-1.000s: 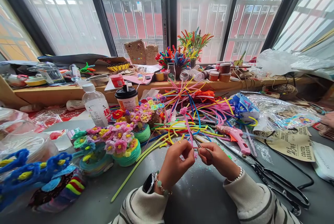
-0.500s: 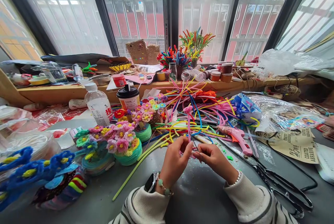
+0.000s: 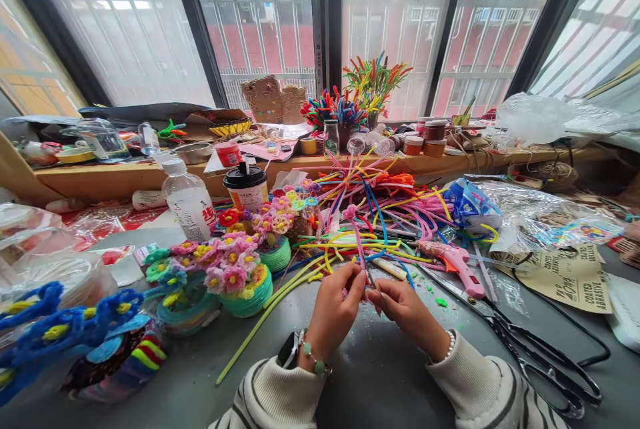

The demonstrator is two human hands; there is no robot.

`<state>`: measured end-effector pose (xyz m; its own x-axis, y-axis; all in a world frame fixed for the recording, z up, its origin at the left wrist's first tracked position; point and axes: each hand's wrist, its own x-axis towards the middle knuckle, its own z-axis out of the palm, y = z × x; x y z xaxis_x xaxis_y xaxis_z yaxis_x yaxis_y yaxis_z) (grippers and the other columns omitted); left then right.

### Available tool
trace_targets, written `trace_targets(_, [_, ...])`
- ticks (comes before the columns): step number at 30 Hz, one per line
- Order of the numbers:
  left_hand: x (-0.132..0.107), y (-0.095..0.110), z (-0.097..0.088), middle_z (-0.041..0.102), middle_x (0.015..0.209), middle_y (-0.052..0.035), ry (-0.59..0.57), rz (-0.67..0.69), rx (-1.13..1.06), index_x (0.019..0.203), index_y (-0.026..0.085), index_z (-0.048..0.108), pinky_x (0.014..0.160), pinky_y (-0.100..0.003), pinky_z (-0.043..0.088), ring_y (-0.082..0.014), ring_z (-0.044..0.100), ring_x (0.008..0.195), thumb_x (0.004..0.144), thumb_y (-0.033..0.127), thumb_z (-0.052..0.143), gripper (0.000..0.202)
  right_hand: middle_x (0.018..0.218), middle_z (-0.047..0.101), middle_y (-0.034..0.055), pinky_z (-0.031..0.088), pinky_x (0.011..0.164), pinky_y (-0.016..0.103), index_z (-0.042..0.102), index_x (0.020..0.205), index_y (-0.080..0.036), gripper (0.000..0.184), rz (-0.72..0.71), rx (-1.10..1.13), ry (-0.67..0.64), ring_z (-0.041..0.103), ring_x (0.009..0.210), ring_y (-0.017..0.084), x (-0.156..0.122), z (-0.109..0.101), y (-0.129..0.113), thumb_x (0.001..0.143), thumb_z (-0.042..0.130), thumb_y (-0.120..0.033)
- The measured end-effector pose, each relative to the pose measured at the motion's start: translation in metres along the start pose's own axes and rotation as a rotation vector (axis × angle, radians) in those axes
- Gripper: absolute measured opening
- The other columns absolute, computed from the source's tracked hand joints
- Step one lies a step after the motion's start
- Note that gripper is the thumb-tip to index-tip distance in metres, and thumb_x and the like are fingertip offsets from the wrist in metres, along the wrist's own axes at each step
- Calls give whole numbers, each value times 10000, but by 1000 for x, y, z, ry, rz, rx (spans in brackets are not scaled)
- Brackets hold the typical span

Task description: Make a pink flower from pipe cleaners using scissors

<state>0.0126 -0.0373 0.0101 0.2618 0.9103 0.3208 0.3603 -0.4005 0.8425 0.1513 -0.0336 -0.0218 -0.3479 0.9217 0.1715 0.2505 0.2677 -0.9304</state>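
Observation:
My left hand (image 3: 336, 309) and my right hand (image 3: 407, 309) meet low in the middle of the grey table (image 3: 380, 375), fingers pinched together. Both pinch the lower end of a pink pipe cleaner (image 3: 358, 242) that rises from them and ends in a small curled pink head. A thin dark stem shows between the fingertips. A watch and a bead bracelet sit on my left wrist, a pearl bracelet on my right. Just beyond the hands lies a heap of loose pipe cleaners (image 3: 380, 205) in many colours.
Pipe-cleaner flower pots (image 3: 240, 275) stand left of the hands, blue flowers (image 3: 65, 329) further left. A water bottle (image 3: 187, 202) and lidded cup (image 3: 245, 187) stand behind. A pink glue gun (image 3: 453, 259), black scissors (image 3: 540, 355) and plastic bags (image 3: 540, 215) lie right.
Both hands have drifted slightly left and closer together, and the pink pipe cleaner's head has tilted a little. The camera view shifted slightly.

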Motion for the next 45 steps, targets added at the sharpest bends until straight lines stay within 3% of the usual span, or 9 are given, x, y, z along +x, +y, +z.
trace_targets(6, [-1, 1, 0, 480, 565, 22, -28, 26, 9, 624, 177, 458, 537, -215, 333, -108, 444, 546, 804, 289, 362, 232, 492, 324, -45, 192, 405, 214, 409, 523, -166, 467, 33, 83, -77, 262, 445, 67, -1, -6, -5, 713, 410, -593])
trace_targets(25, [0, -1, 1, 484, 564, 15, -14, 49, 122, 616, 182, 441, 532, -221, 323, -114, 439, 545, 802, 272, 356, 223, 482, 362, -41, 206, 400, 208, 408, 507, -165, 444, 99, 85, -20, 274, 434, 63, -1, -7, -5, 715, 452, -555])
trace_targets(32, [-1, -1, 2, 493, 578, 15, -39, 87, 83, 627, 181, 471, 535, -217, 336, -108, 441, 547, 795, 262, 372, 211, 492, 271, -55, 168, 404, 213, 433, 551, -164, 462, 46, 116, -91, 229, 449, 69, -2, -11, -6, 725, 394, -590])
trace_targets(37, [-1, 4, -1, 482, 559, 20, -117, 46, -15, 609, 178, 457, 536, -210, 350, -103, 448, 538, 803, 278, 363, 238, 543, 348, -36, 196, 428, 212, 443, 563, -158, 454, 9, 39, -139, 274, 481, 74, -2, -21, -7, 731, 397, -578])
trace_targets(45, [-1, 4, -2, 489, 563, 14, -129, 31, -17, 622, 179, 467, 541, -215, 355, -109, 454, 551, 802, 296, 363, 239, 557, 409, -24, 254, 461, 215, 446, 572, -161, 438, 2, -24, -146, 348, 516, 89, -2, -24, -10, 742, 396, -562])
